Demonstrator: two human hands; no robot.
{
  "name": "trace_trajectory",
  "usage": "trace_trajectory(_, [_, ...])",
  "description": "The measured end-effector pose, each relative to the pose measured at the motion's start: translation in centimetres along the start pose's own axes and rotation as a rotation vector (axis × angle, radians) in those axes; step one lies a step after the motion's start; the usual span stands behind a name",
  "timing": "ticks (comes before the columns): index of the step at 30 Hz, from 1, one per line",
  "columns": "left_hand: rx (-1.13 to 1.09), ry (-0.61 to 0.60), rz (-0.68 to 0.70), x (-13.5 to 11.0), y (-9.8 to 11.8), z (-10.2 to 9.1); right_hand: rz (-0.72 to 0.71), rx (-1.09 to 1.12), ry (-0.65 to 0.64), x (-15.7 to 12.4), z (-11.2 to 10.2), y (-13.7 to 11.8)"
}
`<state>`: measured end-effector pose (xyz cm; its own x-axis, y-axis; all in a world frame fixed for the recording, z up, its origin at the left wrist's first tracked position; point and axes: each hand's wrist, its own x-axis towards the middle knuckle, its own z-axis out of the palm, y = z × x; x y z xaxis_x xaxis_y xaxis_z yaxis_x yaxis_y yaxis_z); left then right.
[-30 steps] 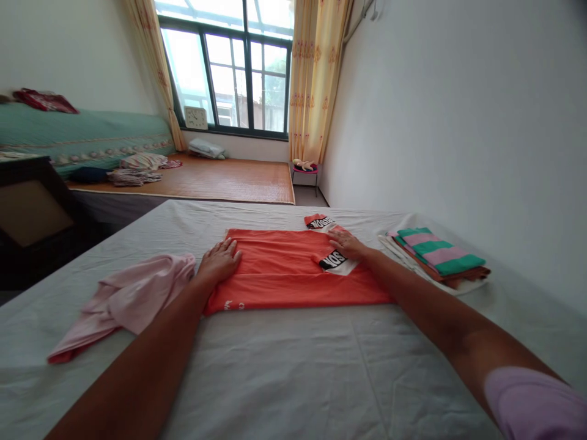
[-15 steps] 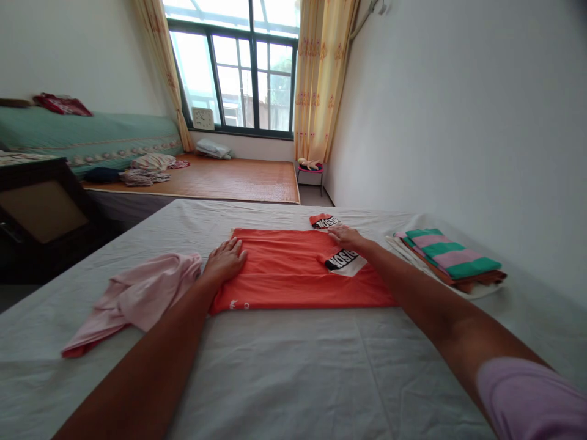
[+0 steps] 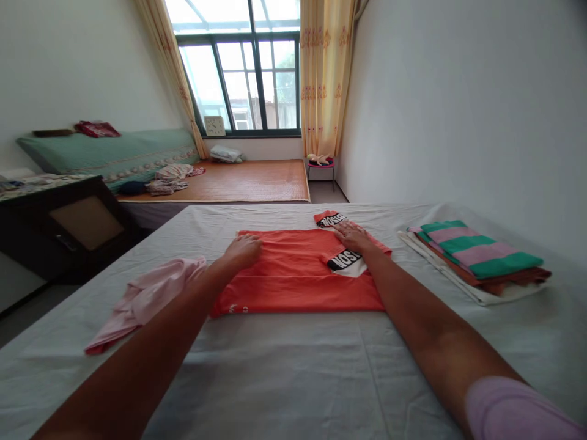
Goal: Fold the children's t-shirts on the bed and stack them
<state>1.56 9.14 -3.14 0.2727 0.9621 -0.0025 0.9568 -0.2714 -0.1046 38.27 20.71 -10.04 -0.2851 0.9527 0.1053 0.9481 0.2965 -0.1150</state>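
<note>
An orange T-shirt [image 3: 293, 260] lies folded flat on the white-sheeted bed. Its black-and-white lettered sleeve [image 3: 346, 261] is laid over the body, and another lettered sleeve [image 3: 330, 219] sticks out at the far side. My left hand [image 3: 244, 250] rests on the shirt's left part, palm down, the fingers a little bent and not closed round any cloth. Beyond the nearer sleeve, my right hand [image 3: 352, 235] presses on the shirt with fingers spread. A crumpled pink garment [image 3: 151, 296] lies left of the shirt, partly behind my left forearm.
On the right is a stack of folded clothes [image 3: 481, 253], striped green and pink on top. The white sheet [image 3: 293, 366] spreads all around. A dark cabinet [image 3: 87, 229] stands at the left. Behind are a mat-covered bed [image 3: 257, 180], a small stool [image 3: 321, 164] and a window.
My left hand has slid from the shirt's left edge inward and away from me, its fingers more bent. My right hand stays near the sleeves. The view has shifted slightly.
</note>
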Motion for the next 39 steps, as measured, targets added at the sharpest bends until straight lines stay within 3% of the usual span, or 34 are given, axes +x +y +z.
trace_trajectory(3, [-0.124,-0.018,0.239,2.7,4.7,0.5,-0.007,0.008,0.014,0.1,0.2,0.2])
trace_trajectory(6, [-0.201,-0.080,0.313,5.4,6.6,2.1,-0.015,0.011,0.019,0.1,0.3,0.4])
trace_trajectory(11, [-0.225,-0.100,0.085,8.2,3.3,3.8,-0.012,0.026,0.017,0.1,0.5,0.6])
trace_trajectory(17, [-0.189,-0.025,-0.105,8.7,1.1,4.7,-0.011,0.006,0.010,0.0,0.4,0.5])
trace_trajectory(21, [-0.180,-0.036,-0.223,8.8,-0.1,4.6,-0.010,-0.010,0.021,-0.1,0.2,0.3])
trace_trajectory(25, [-0.172,-0.044,-0.306,7.6,-1.9,4.4,-0.009,-0.019,0.038,-0.2,0.2,0.2])
trace_trajectory(31, [-0.177,0.062,-0.401,4.2,-4.3,4.2,-0.017,-0.018,0.033,-0.5,-0.1,0.4])
trace_trajectory(35, [-0.195,0.162,-0.384,3.7,-3.9,3.6,-0.010,-0.045,0.123,-1.3,-1.8,-2.4])
trace_trajectory(37, [-0.236,0.175,-0.252,4.0,-3.1,3.3,-0.172,-0.043,0.117,-1.9,-2.6,-5.1])
trace_trajectory(39, [-0.298,0.126,-0.016,4.3,-1.9,3.2,-0.387,-0.015,0.015,-2.6,-2.9,-8.2])
